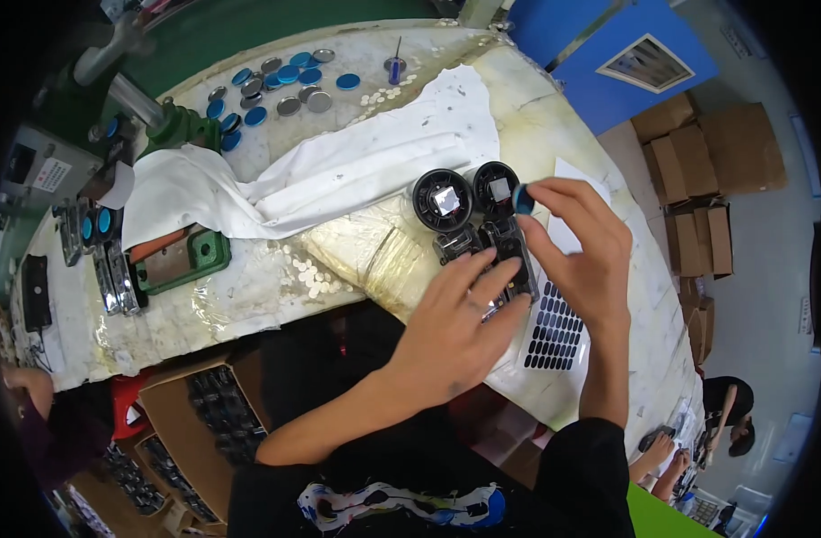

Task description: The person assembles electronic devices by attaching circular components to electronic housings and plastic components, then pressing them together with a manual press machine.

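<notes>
Two black devices with round cup-like heads, the left one (443, 201) and the right one (497, 187), lie side by side on the table, each showing a pale square inside. My left hand (446, 332) is over their long, dark, glossy bodies, fingers bent around them and thumb at the near end; its palm hides part of them. Between the thumb and fingertips of my right hand (585, 247) is a small blue-faced round disc (522, 199), held on edge beside the right head. Under that hand lies a sheet of black oval stickers (556, 334).
Loose blue and silver discs (289, 76) lie at the back left, near a purple-handled screwdriver (394, 72). A white cloth (357, 166) crosses the table toward a green press (173, 125). Finished-looking devices (106, 260) lie left. Boxes of black parts (218, 412) stand below; other people sit nearby.
</notes>
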{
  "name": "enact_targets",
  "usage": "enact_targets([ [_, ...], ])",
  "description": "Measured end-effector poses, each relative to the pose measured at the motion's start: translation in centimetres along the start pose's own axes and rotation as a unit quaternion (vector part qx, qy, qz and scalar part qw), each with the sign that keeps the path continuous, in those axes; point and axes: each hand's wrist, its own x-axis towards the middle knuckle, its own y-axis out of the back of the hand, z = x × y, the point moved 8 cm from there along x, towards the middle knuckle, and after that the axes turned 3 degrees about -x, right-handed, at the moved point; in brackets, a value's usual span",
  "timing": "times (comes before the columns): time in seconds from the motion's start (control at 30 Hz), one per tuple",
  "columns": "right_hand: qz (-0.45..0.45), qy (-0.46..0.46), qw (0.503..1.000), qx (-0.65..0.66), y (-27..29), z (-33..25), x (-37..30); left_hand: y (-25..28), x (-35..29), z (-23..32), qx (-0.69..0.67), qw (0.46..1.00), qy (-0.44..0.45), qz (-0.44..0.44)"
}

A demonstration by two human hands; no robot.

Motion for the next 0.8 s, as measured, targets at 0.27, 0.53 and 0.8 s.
enact_targets([
  [0.27,-0.073,0.06,0.995,-0.014,-2.5,-0.1,1.8,-2.9,-0.9,-0.8,0.081,0.992,0.03,-0.089],
  [0.53,-0.081,0.054,0.995,-0.037,-3.0,0.0,1.6,-3.0,-0.9,-0.8,0.12,0.989,0.019,-0.088],
  [0.8,-0.064,0.103,0.972,-0.202,-4.0,-2.5,-0.2,-2.9,-1.0,-0.9,0.1,0.992,0.019,-0.078],
])
